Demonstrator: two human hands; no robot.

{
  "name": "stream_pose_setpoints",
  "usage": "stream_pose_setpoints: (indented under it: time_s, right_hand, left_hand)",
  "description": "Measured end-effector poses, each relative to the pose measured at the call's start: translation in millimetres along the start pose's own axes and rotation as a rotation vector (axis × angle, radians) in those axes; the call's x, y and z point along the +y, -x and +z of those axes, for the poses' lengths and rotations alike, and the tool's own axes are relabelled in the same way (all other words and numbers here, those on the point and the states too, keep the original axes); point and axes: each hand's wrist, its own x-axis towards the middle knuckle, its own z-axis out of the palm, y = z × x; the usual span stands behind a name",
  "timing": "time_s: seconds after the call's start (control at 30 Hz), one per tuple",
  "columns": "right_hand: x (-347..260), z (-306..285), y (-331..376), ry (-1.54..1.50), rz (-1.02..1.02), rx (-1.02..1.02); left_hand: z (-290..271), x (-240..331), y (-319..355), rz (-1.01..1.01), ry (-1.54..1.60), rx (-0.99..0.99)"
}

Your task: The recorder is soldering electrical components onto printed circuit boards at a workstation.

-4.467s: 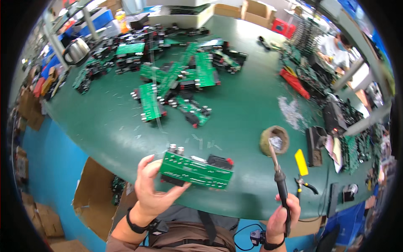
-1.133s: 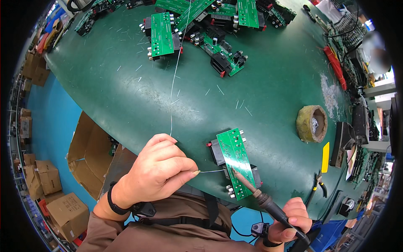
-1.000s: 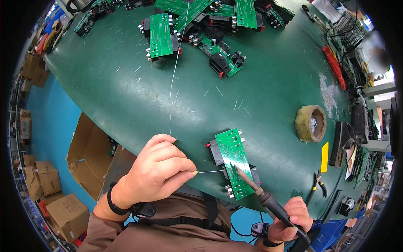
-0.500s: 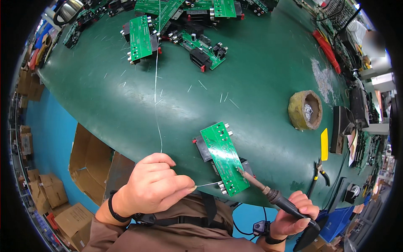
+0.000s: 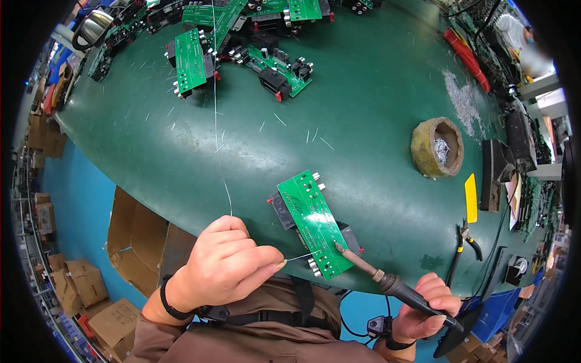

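Note:
A green circuit board (image 5: 316,222) lies solder side up near the table's front edge, with black and silver connectors sticking out from under it. My left hand (image 5: 233,257) pinches a thin solder wire (image 5: 221,175), whose short end reaches over the board's lower left part. The rest of the wire runs from the hand up to the far edge of the view. My right hand (image 5: 426,305) is closed round the black handle of a soldering iron (image 5: 387,281). The iron's tip meets the board's lower right area; exact contact is too small to tell.
More circuit boards (image 5: 190,60) are piled at the far left. On the right are a round pot (image 5: 437,148) with silvery scraps, pliers (image 5: 465,242), a yellow strip (image 5: 471,198) and a red bundle (image 5: 466,59). Wire clippings (image 5: 327,143) dot the green table (image 5: 363,91). A cardboard box (image 5: 136,236) stands below left.
The view has shifted a little. The wire's end now reaches onto the board's surface, where before it pointed at the board's left edge. Both hands keep their hold.

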Motion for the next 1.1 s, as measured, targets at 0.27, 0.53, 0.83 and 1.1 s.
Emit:
stream_pose_setpoints:
  time_s: [0.27, 0.53, 0.83, 1.1]
  right_hand:
    - [4, -26, -9, 0.183, -0.075, 0.028]
    - [9, -25, -23, 0.451, -0.096, -0.022]
    - [18, -29, -26, 0.398, 0.089, 0.012]
    - [-8, -42, -21, -0.006, 0.112, 0.099]
  left_hand:
    - [1, -1, -6, -0.023, 0.020, 0.013]
    - [-1, 6, -10, -0.004, -0.012, -0.019]
    - [1, 17, -21, 0.048, -0.067, -0.010]
    - [12, 21, -31, 0.090, -0.022, -0.167]
